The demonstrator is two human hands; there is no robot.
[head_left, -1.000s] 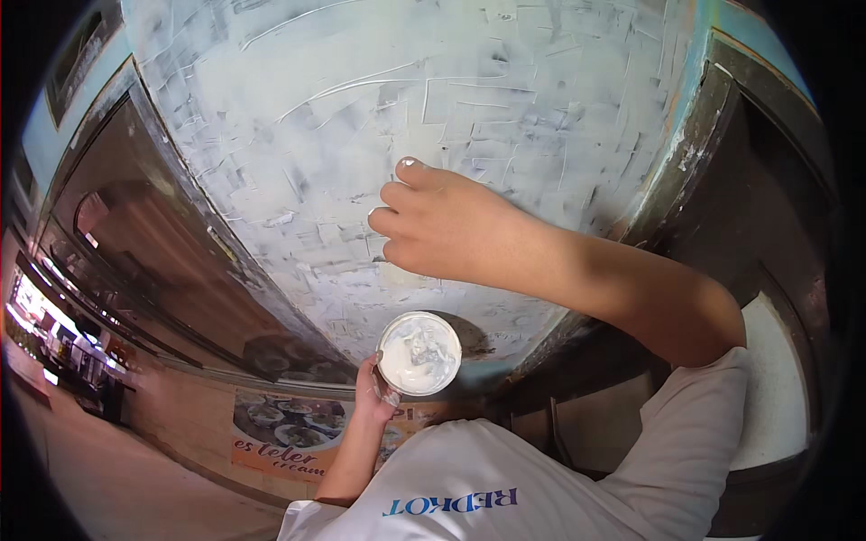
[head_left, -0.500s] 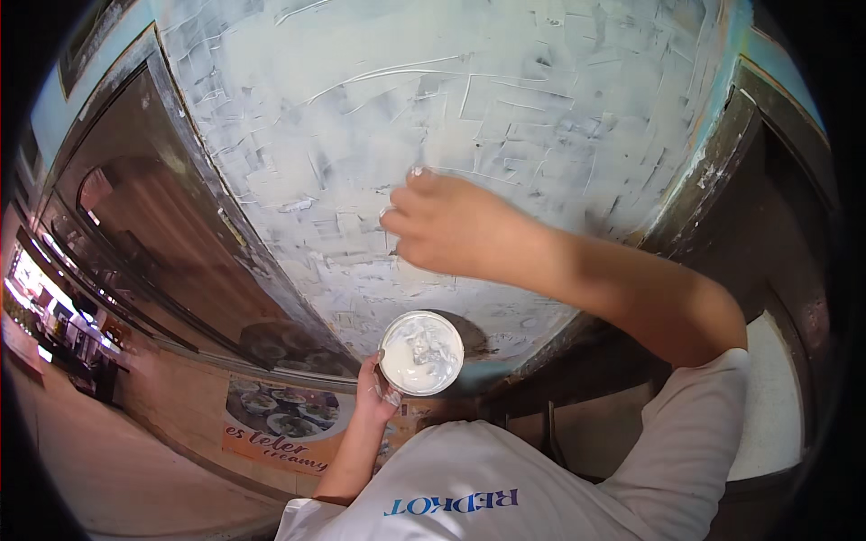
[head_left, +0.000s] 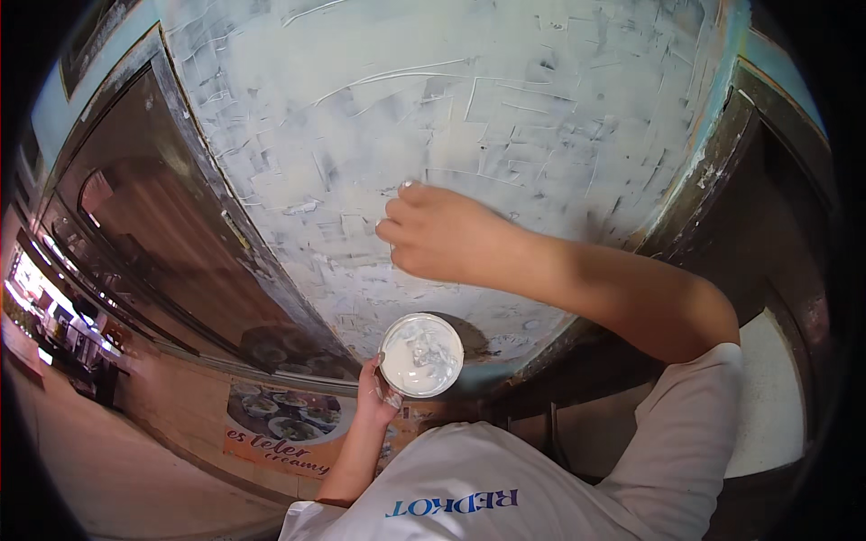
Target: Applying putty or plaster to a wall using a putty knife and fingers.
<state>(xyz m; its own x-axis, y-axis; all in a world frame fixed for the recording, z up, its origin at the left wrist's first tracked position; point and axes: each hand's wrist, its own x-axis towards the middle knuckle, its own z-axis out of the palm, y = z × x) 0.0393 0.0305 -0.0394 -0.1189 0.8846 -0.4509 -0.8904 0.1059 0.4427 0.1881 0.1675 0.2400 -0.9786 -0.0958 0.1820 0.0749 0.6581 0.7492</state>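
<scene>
My left hand (head_left: 379,395) grips the side of a round white tub (head_left: 461,355) in front of my body, with white smears on the fingers. Thick white paste (head_left: 406,368) covers the inside of the tub. Up against the wall, my right hand (head_left: 442,234) is curled closed, knuckles toward me, with white specks on its fingertips. Whatever it holds is hidden behind the fingers. The wall panel (head_left: 406,122) carries uneven white coating with ridges and grey streaks showing through.
A dark-framed glass window (head_left: 144,216) borders the panel on the left, and a worn dark frame (head_left: 708,171) edges it on the right. Low on the left hangs a food poster (head_left: 280,428). A pale rounded surface (head_left: 767,397) stands at the right.
My right hand has shifted slightly down and left along the wall, its fingers still curled. The left hand and the tub have hardly moved.
</scene>
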